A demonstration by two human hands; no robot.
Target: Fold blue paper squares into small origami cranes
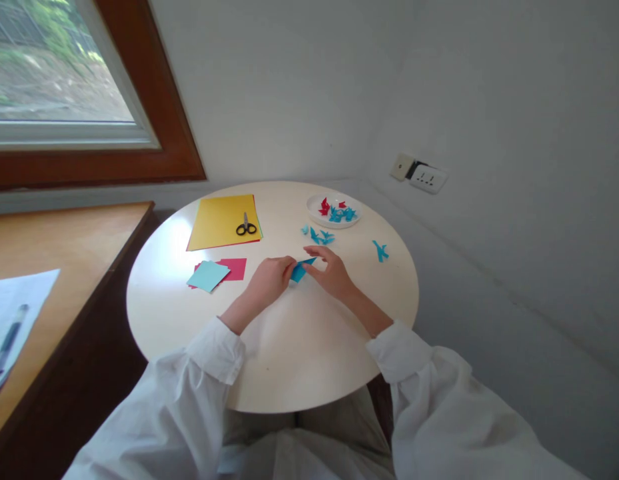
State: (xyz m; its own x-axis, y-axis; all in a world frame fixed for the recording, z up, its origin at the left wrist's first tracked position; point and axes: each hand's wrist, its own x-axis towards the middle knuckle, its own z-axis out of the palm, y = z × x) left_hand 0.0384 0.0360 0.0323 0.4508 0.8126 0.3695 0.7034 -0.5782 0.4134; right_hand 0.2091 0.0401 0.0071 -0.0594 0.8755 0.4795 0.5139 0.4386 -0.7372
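Note:
A partly folded piece of blue origami paper (300,272) is between my hands, over the middle of the round white table (289,360). My left hand (270,279) is closed on its left side, fingers pinched together. On the right, my right hand (333,272) has its thumb against the paper's right part, with the index finger curved above it. Just beyond my fingers lie several folded blue paper cranes (323,237). Behind them a white plate (313,217) holds red and blue folded paper cranes.
Black-handled scissors (246,228) rest on yellow paper sheets (216,217) at the back left. Nearer are light blue paper squares (208,276) and pink squares (236,269). Blue paper strips (380,251) lie at the right. A wooden desk (89,230) with a pen (9,340) stands left.

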